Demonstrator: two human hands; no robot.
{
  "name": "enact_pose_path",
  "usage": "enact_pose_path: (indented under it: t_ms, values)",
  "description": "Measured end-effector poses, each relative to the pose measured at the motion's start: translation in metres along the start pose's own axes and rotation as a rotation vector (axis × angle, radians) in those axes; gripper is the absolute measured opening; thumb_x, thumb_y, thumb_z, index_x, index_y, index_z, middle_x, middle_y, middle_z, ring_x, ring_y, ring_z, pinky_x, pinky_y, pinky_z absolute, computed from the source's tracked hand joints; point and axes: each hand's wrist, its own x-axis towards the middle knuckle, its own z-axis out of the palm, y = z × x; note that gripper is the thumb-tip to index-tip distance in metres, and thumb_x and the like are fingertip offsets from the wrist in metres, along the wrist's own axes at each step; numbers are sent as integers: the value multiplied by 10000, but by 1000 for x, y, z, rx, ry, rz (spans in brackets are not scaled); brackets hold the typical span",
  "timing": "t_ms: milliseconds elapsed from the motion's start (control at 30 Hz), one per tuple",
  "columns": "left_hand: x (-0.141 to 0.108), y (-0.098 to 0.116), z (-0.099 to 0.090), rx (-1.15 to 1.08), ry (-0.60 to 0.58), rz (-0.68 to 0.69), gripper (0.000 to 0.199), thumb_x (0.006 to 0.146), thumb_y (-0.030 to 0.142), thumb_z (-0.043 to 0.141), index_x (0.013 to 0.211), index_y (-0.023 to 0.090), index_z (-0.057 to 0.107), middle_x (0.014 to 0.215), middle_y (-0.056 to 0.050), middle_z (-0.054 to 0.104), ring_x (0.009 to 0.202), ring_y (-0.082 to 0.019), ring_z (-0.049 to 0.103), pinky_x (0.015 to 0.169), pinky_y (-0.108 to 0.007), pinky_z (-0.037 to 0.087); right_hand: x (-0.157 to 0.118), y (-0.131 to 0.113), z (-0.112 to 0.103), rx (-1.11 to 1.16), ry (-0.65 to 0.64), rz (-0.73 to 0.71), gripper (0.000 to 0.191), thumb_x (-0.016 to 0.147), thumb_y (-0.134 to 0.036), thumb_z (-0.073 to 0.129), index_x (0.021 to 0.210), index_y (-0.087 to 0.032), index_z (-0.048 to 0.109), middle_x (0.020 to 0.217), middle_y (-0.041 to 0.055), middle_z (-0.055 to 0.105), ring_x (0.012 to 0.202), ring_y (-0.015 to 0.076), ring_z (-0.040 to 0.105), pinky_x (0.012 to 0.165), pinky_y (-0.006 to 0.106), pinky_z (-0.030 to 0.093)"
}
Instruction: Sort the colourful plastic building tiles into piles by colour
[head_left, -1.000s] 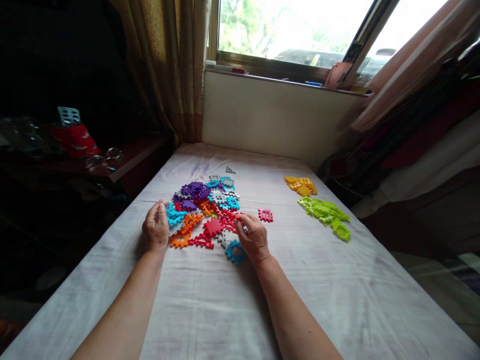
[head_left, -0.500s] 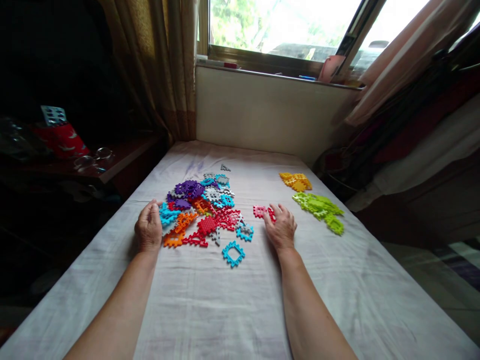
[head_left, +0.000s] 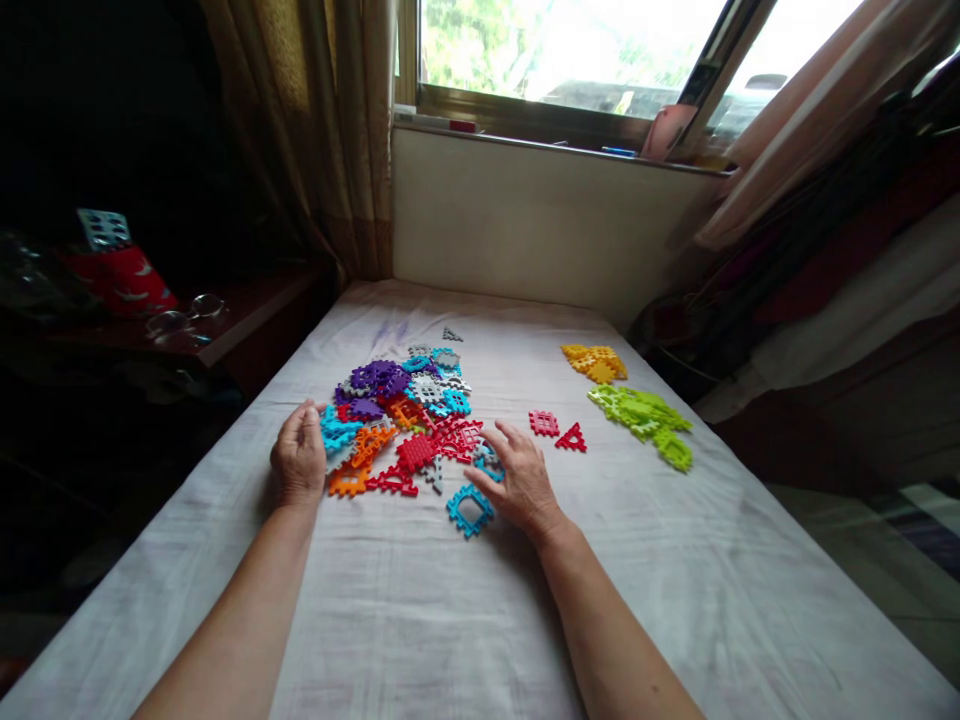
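Several interlocking plastic tiles with toothed edges lie in a mixed pile of purple, blue, orange, red and grey. My left hand rests at the pile's left edge against blue tiles. Its thumb lies along curled fingers, and whatever they may hold is hidden. Over the pile's right side, my right hand reaches with fingers spread, partly covering a blue tile. A blue square frame tile lies just below its thumb. Right of this hand, a red square tile sits beside a red triangle tile.
Yellow tiles and lime green tiles form separate groups at the right. A grey triangle tile lies at the back of the sheet-covered bed. Eyeglasses rest on a dark side table at left.
My right hand has moved left from the red tiles to the pile's right edge, its fingers spreading. The red square and triangle now lie uncovered, farther right. My left hand stays put.
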Motion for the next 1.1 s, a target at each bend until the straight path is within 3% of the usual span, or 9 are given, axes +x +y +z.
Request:
enact_pose_path:
  t_ms: [100,167,233,367,533,733,833,933,1100]
  values:
    - [-1,1,0,8,-2,4,420,908,492,439,1029,184,698,1060,-85,738,1027,-209,680,949,-346,525,-10,-11,-2,-16,-198,-47,927,664,-679,746,1459,-283,482,1566,164,357,1432,381,317,1108,548,315]
    - [-1,1,0,-1,1,-11,432,906,502,433,1028,182,697,1068,-88,737,1044,-211,676,959,-346,519,-13,-14,-7,-34,-285,-63,1006,608,-693,778,1475,-298,457,1592,160,311,1455,392,270,1124,560,279]
    - [-1,2,0,-5,3,-16,435,901,507,435,1019,181,697,1063,-92,738,1044,-216,677,959,-348,518,-14,-16,-12,-61,-288,-23,891,655,-655,771,1434,-308,512,1564,151,362,1426,365,331,1118,525,298]
    - [-1,4,-1,12,6,13,412,897,493,445,1010,189,700,1026,-80,746,1008,-212,684,928,-343,531,-10,-22,-17,-161,-152,179,516,818,-524,692,1287,-314,639,1377,126,558,1235,295,523,1001,431,407]
    - [-1,2,-1,3,10,4,408,897,490,447,999,187,699,1046,-86,743,1047,-218,674,966,-354,514,-9,-37,-17,-261,-106,274,444,873,-514,636,1252,-283,653,1174,114,628,1024,252,587,845,344,439]
    - [1,0,1,9,17,21,424,891,498,442,980,177,704,1069,-112,740,1083,-241,665,994,-388,501,-2,-40,-24,-183,-82,281,297,942,-476,552,911,-262,755,969,64,667,919,194,613,830,291,421]
    - [1,1,1,15,17,20,420,888,497,451,995,178,703,1069,-110,742,1083,-242,668,993,-387,501,15,-37,-25,-176,-67,286,253,920,-430,592,1035,-257,737,1098,75,682,1029,220,606,881,313,419]
    - [1,0,2,10,13,17,410,886,495,452,997,188,699,1054,-96,748,1063,-234,675,979,-378,510,35,-35,-21,-200,-160,287,383,858,-439,651,1194,-257,681,1170,93,683,1089,257,595,898,356,420]
    - [2,-2,2,3,3,22,415,886,503,449,984,188,701,1090,-100,740,1097,-233,663,990,-368,501,51,-38,-6,-186,-232,296,386,840,-423,637,1182,-250,686,1121,103,690,1062,270,612,889,371,438]
